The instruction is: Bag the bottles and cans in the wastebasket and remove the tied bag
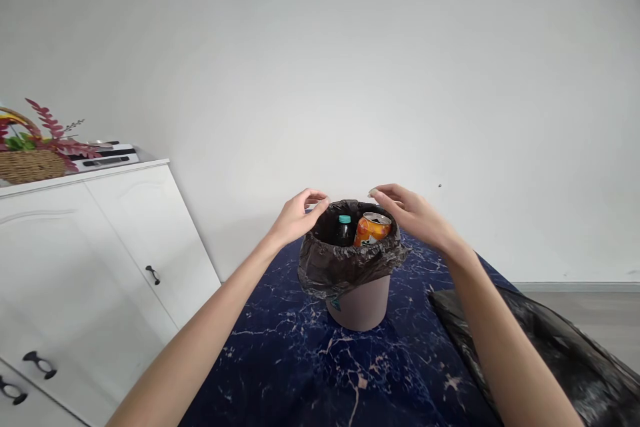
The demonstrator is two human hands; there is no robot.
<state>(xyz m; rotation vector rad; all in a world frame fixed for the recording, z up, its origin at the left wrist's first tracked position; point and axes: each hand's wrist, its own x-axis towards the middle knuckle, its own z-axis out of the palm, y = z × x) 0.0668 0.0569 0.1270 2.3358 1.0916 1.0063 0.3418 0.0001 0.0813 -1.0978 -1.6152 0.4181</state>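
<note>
Bin (364,305) stands on the dk. blue marble-look bench (300,373), approx. mid-view, nr. the wall (350,80). Blk. bag (340,270) lines it, edge folded down over the outside. Inside we see a bottle (345,232) w/ teal cap &, just to its R, an orange can (369,232), top facing up. Our L hand (299,217) is by the rim's L side, our R hand (411,212) by its R side. Grip on both: released, fingers loosely curved; can't tell if fingertips touch the bag. 2nd blk. bag (545,340) lies on the bench's R side. White cabinet (125,233) on L, w/ wicker basket (33,167) on top.
</note>
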